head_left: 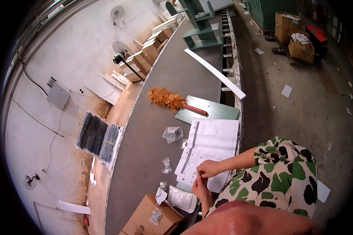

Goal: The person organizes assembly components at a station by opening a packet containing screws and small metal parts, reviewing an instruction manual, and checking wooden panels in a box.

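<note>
Over the lower page of an open printed booklet [213, 135], my two hands meet with their fingertips together. My right hand [210, 168] is closed in a pinch, its forearm coming from the camouflage sleeve. Just below it, my left hand [201, 190] is closed too, fingers pointing up toward the right. Something small and whitish shows between them, too small to name. Beside the booklet lie small clear plastic bags [172, 134] [166, 165]. A white padded packet [182, 199] rests nearest my left hand, next to an open cardboard box [147, 215].
A feather duster [166, 98] lies partly on a pale green board [208, 109]. Farther along the grey belt [153, 121] are a white strip [215, 73] and a green shelf unit [203, 37]. Cartons [302, 47] stand on the floor at right; dark wrapped stacks [92, 133] sit left.
</note>
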### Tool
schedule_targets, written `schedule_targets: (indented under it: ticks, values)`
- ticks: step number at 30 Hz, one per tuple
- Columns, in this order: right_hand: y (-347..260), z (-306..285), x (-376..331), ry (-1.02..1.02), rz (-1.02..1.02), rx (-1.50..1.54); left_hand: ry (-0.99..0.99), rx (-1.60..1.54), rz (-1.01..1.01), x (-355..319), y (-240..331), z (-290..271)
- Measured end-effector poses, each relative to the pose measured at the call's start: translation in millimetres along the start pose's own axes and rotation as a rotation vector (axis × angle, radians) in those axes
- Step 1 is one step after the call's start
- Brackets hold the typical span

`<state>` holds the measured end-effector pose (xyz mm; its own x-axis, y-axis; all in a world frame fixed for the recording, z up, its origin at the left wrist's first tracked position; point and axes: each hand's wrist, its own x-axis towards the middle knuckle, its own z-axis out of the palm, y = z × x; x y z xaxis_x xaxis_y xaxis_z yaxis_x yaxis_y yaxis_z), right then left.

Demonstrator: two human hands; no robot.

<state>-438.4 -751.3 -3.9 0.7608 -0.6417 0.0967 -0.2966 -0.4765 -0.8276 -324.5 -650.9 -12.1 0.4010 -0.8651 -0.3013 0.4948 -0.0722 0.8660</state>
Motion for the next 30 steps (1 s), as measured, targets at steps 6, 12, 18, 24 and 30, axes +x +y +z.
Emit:
schedule_targets:
  ticks: [6, 12, 18, 24, 30]
  values:
    - [5, 6, -1, -0.024, 0.005, 0.004, 0.056, 0.052, -0.034, -4, 1, 0]
    - [3, -22, 1, -0.191, -0.095, 0.179, 0.028, 0.474, 0.336, -7, 13, -14]
    - [-9, -49, -2, -0.379, 0.014, 0.230, -0.325, 0.281, 0.021, -2, 25, -23]
    - [-3, -44, -5, -0.324, -0.046, 0.096, -0.253, 0.222, 0.058, -1, 9, -29]
    - [-13, -41, -6, -0.331, 0.028, 0.220, -0.243, 0.204, 0.057, -2, 10, -30]
